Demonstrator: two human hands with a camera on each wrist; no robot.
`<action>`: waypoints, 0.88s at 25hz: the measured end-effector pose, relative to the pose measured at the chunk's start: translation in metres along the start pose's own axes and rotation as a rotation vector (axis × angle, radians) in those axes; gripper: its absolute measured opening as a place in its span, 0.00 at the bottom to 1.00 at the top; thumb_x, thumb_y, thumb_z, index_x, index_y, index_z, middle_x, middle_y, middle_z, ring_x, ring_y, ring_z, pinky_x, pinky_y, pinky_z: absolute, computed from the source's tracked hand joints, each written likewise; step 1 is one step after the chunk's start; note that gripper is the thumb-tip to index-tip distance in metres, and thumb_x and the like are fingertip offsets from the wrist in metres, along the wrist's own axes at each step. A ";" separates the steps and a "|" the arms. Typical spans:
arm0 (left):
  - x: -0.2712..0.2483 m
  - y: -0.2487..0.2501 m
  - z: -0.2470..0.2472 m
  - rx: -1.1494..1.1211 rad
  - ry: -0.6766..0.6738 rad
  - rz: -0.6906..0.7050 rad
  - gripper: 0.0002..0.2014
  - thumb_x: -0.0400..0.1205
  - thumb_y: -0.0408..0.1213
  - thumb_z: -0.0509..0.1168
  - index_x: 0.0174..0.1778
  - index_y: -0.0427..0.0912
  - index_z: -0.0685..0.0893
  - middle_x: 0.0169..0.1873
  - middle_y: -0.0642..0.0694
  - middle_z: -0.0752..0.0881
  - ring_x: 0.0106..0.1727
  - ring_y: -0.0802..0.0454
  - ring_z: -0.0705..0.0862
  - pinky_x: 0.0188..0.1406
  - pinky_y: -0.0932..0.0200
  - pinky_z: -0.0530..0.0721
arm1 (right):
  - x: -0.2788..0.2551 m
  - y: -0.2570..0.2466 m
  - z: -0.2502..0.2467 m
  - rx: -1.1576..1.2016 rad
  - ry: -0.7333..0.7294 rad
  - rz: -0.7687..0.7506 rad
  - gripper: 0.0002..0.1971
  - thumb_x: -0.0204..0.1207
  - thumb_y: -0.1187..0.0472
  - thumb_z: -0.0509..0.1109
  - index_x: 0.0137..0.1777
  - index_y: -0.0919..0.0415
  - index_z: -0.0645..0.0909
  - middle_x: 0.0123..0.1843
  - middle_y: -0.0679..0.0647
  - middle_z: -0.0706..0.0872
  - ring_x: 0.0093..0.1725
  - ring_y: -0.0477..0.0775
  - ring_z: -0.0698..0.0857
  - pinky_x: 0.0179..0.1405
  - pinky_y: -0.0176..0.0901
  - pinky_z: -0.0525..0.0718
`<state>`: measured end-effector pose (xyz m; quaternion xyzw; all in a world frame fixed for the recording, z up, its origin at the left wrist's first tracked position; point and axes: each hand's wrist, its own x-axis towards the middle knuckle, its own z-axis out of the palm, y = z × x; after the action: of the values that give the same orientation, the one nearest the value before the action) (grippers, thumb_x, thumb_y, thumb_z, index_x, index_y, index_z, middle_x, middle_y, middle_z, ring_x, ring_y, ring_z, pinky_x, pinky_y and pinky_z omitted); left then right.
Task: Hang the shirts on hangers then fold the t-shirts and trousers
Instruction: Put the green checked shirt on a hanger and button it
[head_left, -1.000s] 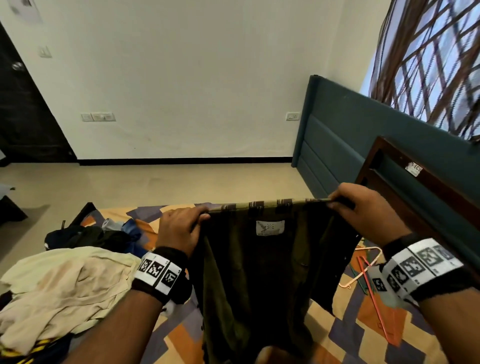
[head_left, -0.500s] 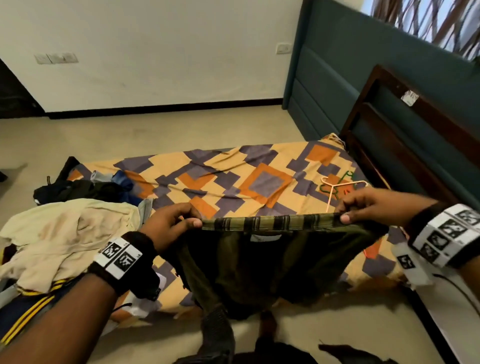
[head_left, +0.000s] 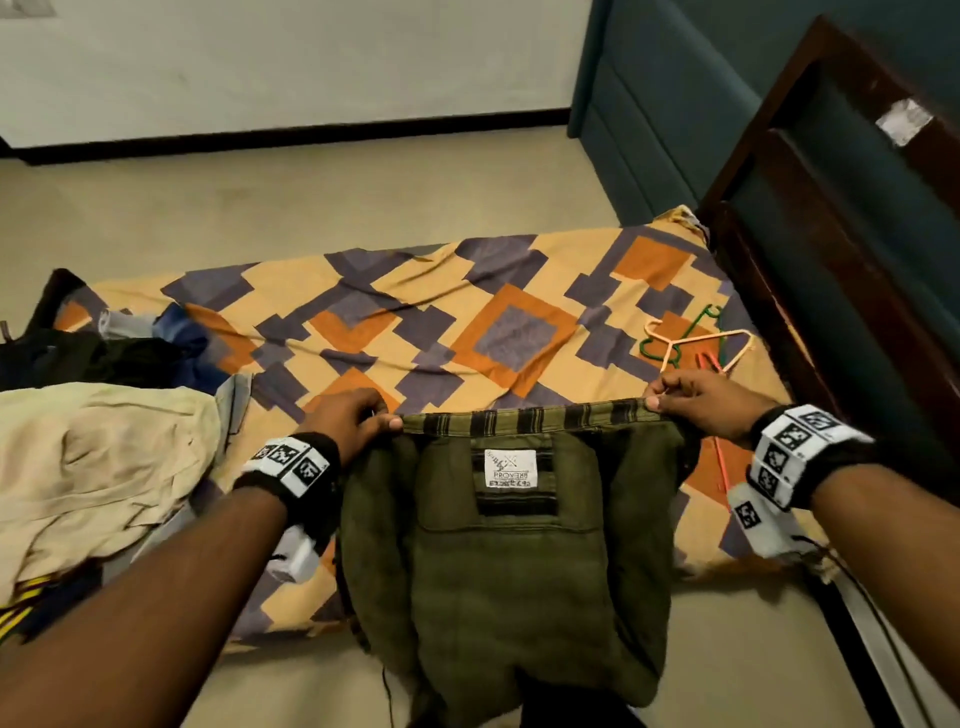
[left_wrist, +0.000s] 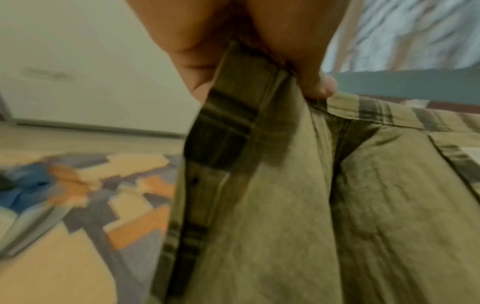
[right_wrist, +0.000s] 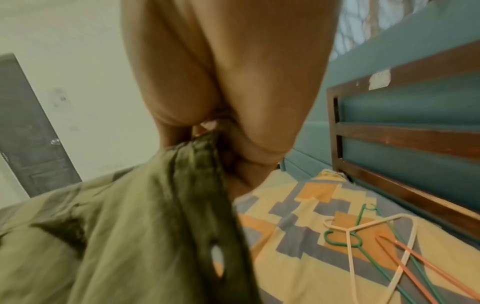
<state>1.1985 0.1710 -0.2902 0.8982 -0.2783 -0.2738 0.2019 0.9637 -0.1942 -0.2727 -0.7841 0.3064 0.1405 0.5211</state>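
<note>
Olive green trousers (head_left: 514, 566) with a striped waistband and a white label hang over the near edge of the bed. My left hand (head_left: 353, 415) pinches the left end of the waistband, and my right hand (head_left: 696, 397) pinches the right end. The waistband is stretched flat between them. In the left wrist view the fingers (left_wrist: 314, 82) grip the striped band of the trousers (left_wrist: 285, 205). In the right wrist view the trousers (right_wrist: 135, 226) bunch under the right hand (right_wrist: 221, 131). The trouser legs hang down toward the floor.
The bed has an orange, purple and cream patterned sheet (head_left: 415, 322). Plastic hangers (head_left: 696, 343) lie at its right end by the dark wooden headboard (head_left: 831, 260). A pile of clothes, beige (head_left: 93, 457) on top and dark ones (head_left: 78, 358) behind, fills the left side.
Both hands have lowered the trousers from chest height to the bed's near edge. My view has tipped down from the wall to the bed.
</note>
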 end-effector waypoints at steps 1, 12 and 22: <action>0.039 -0.002 0.017 -0.040 0.010 -0.062 0.07 0.80 0.44 0.69 0.38 0.48 0.81 0.39 0.46 0.83 0.48 0.43 0.82 0.44 0.55 0.75 | 0.043 0.013 -0.005 -0.033 0.029 -0.009 0.04 0.78 0.62 0.70 0.43 0.62 0.82 0.41 0.68 0.84 0.43 0.60 0.80 0.40 0.48 0.77; 0.354 -0.084 0.222 0.310 -0.260 -0.232 0.13 0.85 0.48 0.59 0.54 0.43 0.81 0.50 0.41 0.83 0.53 0.38 0.82 0.45 0.54 0.75 | 0.378 0.235 0.020 -0.432 0.024 -0.004 0.11 0.76 0.44 0.59 0.36 0.47 0.73 0.40 0.60 0.85 0.44 0.69 0.84 0.43 0.54 0.81; 0.418 -0.129 0.284 0.131 -0.149 -0.217 0.11 0.83 0.40 0.64 0.50 0.39 0.69 0.44 0.37 0.77 0.44 0.40 0.77 0.44 0.50 0.71 | 0.445 0.272 0.070 -0.709 0.428 -0.040 0.13 0.86 0.52 0.56 0.60 0.58 0.77 0.55 0.65 0.81 0.47 0.74 0.82 0.38 0.59 0.76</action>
<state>1.3675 -0.0451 -0.7337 0.9116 -0.2109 -0.3410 0.0908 1.1442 -0.3526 -0.7415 -0.9324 0.3251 0.0608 0.1457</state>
